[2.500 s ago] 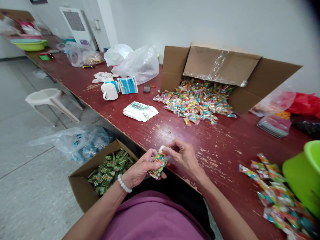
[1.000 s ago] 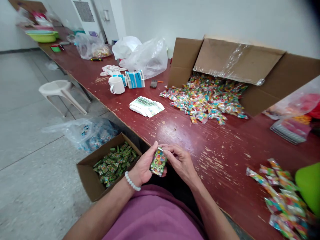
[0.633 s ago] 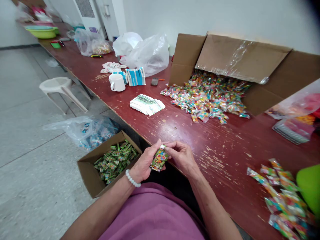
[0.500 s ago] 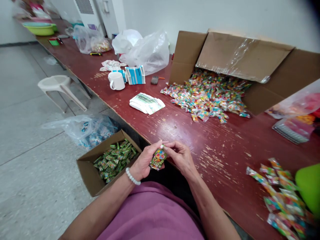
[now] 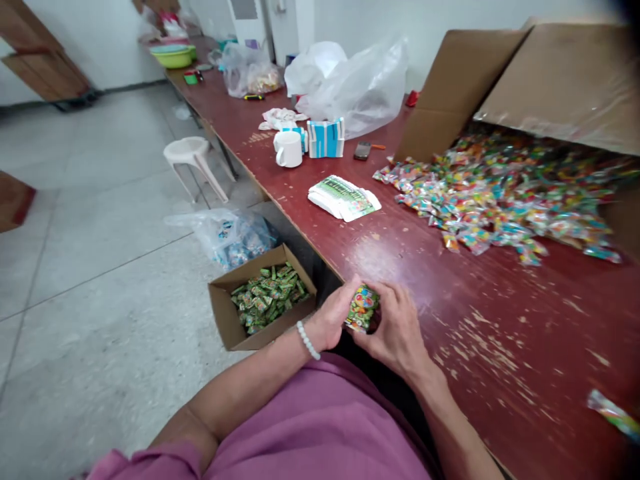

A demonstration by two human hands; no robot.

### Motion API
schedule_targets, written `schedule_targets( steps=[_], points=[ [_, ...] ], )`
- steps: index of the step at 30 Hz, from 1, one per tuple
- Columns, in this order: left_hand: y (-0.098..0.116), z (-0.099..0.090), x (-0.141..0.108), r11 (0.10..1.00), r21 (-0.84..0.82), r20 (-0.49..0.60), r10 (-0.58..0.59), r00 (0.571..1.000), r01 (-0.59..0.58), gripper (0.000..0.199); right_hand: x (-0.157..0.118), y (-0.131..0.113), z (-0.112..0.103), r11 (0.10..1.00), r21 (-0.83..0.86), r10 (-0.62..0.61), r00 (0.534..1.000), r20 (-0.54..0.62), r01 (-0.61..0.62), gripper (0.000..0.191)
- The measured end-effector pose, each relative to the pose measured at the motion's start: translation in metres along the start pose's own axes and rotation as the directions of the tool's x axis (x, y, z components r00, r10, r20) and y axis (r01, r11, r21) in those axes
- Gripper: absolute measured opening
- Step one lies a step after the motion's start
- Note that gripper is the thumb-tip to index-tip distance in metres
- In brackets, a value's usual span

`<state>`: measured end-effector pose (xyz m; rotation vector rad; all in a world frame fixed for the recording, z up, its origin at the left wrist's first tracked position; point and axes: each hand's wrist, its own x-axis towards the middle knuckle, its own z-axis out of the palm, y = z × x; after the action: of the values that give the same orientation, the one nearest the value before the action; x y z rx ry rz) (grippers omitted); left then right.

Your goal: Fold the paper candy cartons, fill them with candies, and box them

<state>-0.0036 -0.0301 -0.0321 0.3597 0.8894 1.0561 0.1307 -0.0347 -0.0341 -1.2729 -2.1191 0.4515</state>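
A small green box (image 5: 361, 308) with a colourful cartoon print is held low at the table's front edge. My left hand (image 5: 332, 319), with a pale bead bracelet at the wrist, is closed around its left side. My right hand (image 5: 399, 328) curls about the right side, fingers at the top and thumb near the bottom end. Beyond the hands on the table lies a fanned stack of flat white and green cartons (image 5: 345, 198). Below to the left, a cardboard box (image 5: 225, 319) on the floor holds many small green boxes (image 5: 270, 293).
Wrapped candies (image 5: 480, 200) spill from a big cardboard box (image 5: 440, 93) on the red table (image 5: 465, 300). A white mug (image 5: 289, 149), a blue-and-white carton (image 5: 326, 139) and plastic bags (image 5: 360, 87) stand farther back. A white stool (image 5: 187, 151) is on the floor.
My view has swung left, so the scene sits farther right. My right hand has gone from pinching the small box's top end to curling around its right side.
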Motion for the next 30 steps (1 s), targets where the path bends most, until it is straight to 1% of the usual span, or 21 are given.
schedule_targets(
  steps=[2,3,5,7,8,9,10,11,12,14,15,16,17,18,19,20,23,26,27,28,30],
  points=[
    [0.0,-0.001,-0.003,0.993,0.091,0.011,0.077,0.997,-0.078,0.037,0.005,0.002,0.002,0.986,0.167,-0.01,0.999,0.048,0.002,0.067],
    [0.003,-0.004,-0.005,0.985,0.134,0.007,0.106,0.994,-0.106,0.035,0.008,0.001,0.004,0.969,0.248,-0.02,0.995,0.096,-0.005,0.067],
    [0.013,-0.014,-0.009,0.972,0.201,-0.011,0.126,0.992,-0.122,0.037,0.011,0.001,0.009,0.93,0.367,-0.047,0.981,0.187,-0.025,0.073],
    [0.032,-0.036,-0.017,0.954,0.277,-0.037,0.126,0.991,-0.111,0.042,0.012,0.006,0.012,0.908,0.414,-0.018,0.981,0.193,-0.064,0.084],
    [0.044,-0.051,-0.023,0.928,0.354,-0.05,0.139,0.989,-0.113,0.044,0.012,0.012,0.013,0.904,0.417,0.035,0.986,0.161,-0.1,0.087],
    [0.057,-0.069,-0.03,0.871,0.476,-0.079,0.176,0.981,-0.118,0.044,0.01,0.019,0.013,0.902,0.407,0.108,0.988,0.113,-0.145,0.087],
    [0.072,-0.089,-0.038,0.76,0.643,-0.103,0.207,0.973,-0.094,0.041,0.008,0.028,0.012,0.903,0.383,0.186,0.981,0.06,-0.195,0.083],
    [0.087,-0.108,-0.046,0.602,0.798,-0.118,0.202,0.972,-0.028,0.037,0.006,0.038,0.01,0.905,0.35,0.25,0.968,0.022,-0.241,0.074],
    [0.102,-0.125,-0.054,0.548,0.836,-0.155,0.204,0.967,0.019,0.035,0.003,0.047,0.008,0.915,0.304,0.282,0.959,-0.009,-0.266,0.061],
    [0.129,-0.15,-0.064,0.495,0.866,-0.222,0.242,0.945,0.077,0.034,-0.001,0.061,0.005,0.938,0.227,0.279,0.959,-0.055,-0.261,0.041],
    [0.14,-0.157,-0.064,0.465,0.881,-0.231,0.27,0.935,0.083,0.034,-0.003,0.065,0.005,0.955,0.181,0.25,0.965,-0.073,-0.234,0.035],
    [0.148,-0.158,-0.058,0.414,0.907,-0.217,0.318,0.923,0.07,0.035,-0.004,0.066,0.005,0.971,0.132,0.211,0.974,-0.085,-0.199,0.032],
    [0.155,-0.156,-0.048,0.305,0.952,-0.155,0.372,0.915,0.037,0.035,-0.005,0.066,0.006,0.983,0.082,0.17,0.981,-0.092,-0.162,0.03],
    [0.159,-0.151,-0.032,0.163,0.987,-0.068,0.454,0.888,-0.008,0.035,-0.006,0.065,0.007,0.991,0.036,0.131,0.987,-0.094,-0.128,0.028],
    [0.162,-0.142,-0.012,0.111,0.993,-0.032,0.509,0.86,-0.028,0.036,-0.006,0.063,0.007,0.995,0.006,0.103,0.991,-0.09,-0.103,0.027],
    [0.163,-0.132,0.01,0.08,0.996,-0.008,0.551,0.834,-0.043,0.039,-0.006,0.062,0.008,0.996,0.001,0.09,0.992,-0.088,-0.09,0.025],
    [0.162,-0.095,0.079,-0.037,0.996,0.085,0.656,0.75,-0.081,0.044,-0.009,0.06,0.008,0.991,0.101,0.103,0.989,-0.104,-0.093,0.019],
    [0.155,-0.057,0.129,-0.167,0.979,0.2,0.701,0.684,-0.115,0.055,-0.01,0.062,0.009,0.976,0.198,0.114,0.989,-0.091,-0.094,0.016],
    [0.152,-0.046,0.14,-0.225,0.969,0.237,0.702,0.671,-0.106,0.06,-0.009,0.062,0.01,0.973,0.214,0.113,0.989,-0.096,-0.091,0.014],
    [0.148,-0.038,0.15,-0.316,0.947,0.273,0.692,0.669,-0.06,0.064,-0.008,0.063,0.012,0.971,0.225,0.111,0.988,-0.107,-0.084,0.014],
    [0.14,-0.026,0.165,-0.476,0.879,0.337,0.645,0.686,0.016,0.067,-0.006,0.063,0.015,0.968,0.238,0.108,0.985,-0.133,-0.074,0.014]
  ],
)
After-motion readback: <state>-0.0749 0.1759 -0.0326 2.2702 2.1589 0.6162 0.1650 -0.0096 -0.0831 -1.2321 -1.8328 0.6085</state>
